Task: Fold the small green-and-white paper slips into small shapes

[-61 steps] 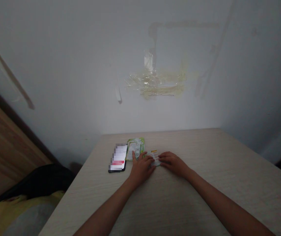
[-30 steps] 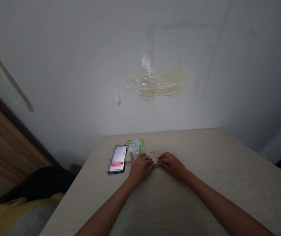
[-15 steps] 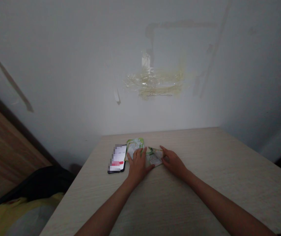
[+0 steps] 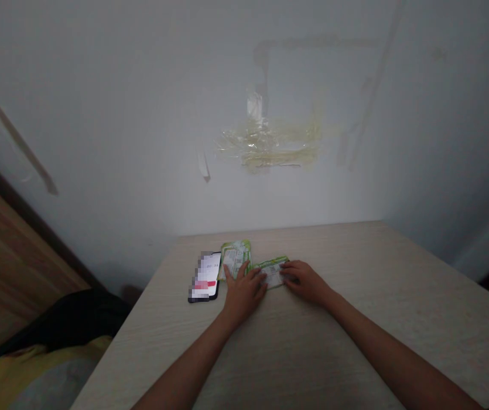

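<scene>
A green-and-white printed packet [image 4: 274,273] lies nearly flat on the table between my two hands. My right hand [image 4: 306,283] has its bent fingers on the packet's right end, thumb and fingertips against it. My left hand [image 4: 243,293] rests with fingers spread; some fingertips touch the left end of this packet. Its other fingers reach onto a second green-and-white packet [image 4: 236,250], which lies just to the left and farther back. The small print on both packets is too blurred to read.
A phone [image 4: 206,276] with a lit timer screen lies left of the packets on the pale wooden table [image 4: 355,341]. Behind the table stands a wall [image 4: 142,142] with peeling clear tape [image 4: 270,142]. Dark and yellow cloth [image 4: 48,353] is at the lower left, beside wooden boards [image 4: 9,267].
The right packet's folded-up part has come down, so it lies flatter. My right hand's fingers have lowered onto it. My left hand has shifted slightly right, its fingers spread wider.
</scene>
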{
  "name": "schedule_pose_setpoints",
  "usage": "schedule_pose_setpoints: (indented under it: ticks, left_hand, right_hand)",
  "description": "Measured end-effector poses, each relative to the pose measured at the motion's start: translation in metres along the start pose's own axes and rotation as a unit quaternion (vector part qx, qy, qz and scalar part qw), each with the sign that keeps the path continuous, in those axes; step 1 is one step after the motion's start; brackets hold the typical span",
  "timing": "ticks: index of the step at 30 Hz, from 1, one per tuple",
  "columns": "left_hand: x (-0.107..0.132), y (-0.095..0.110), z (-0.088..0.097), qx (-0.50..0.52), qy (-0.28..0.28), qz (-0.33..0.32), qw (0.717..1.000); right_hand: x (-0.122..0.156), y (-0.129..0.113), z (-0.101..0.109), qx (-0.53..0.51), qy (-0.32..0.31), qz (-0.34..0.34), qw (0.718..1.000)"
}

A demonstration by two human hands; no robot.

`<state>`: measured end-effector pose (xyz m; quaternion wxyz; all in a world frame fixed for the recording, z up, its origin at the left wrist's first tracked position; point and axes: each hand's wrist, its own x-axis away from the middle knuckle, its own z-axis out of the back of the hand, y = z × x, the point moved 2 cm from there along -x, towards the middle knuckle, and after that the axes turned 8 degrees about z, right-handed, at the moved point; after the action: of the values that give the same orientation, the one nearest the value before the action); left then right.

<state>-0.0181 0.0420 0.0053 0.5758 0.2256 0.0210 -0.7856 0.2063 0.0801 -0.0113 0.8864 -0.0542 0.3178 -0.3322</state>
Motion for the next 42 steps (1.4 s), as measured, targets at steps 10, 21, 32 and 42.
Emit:
schedule_pose_setpoints:
  ticks: [10,21,32,42]
  left_hand:
    - [0.001,0.003,0.003,0.011,-0.005,-0.006,1.000]
    - [0.000,0.004,0.005,0.002,-0.008,-0.007,1.000]
    - [-0.001,0.003,0.004,0.033,-0.020,-0.014,0.999]
    - [-0.001,0.006,0.010,0.035,-0.017,-0.013,0.999]
  right_hand:
    - [0.001,-0.001,0.015,-0.030,-0.053,0.021,0.998]
    - [0.002,-0.001,0.014,-0.047,-0.054,0.017,0.997]
    - [0.000,0.001,0.014,-0.057,-0.062,0.010,0.996]
    - [-0.005,-0.002,0.018,-0.040,-0.058,-0.015,0.997]
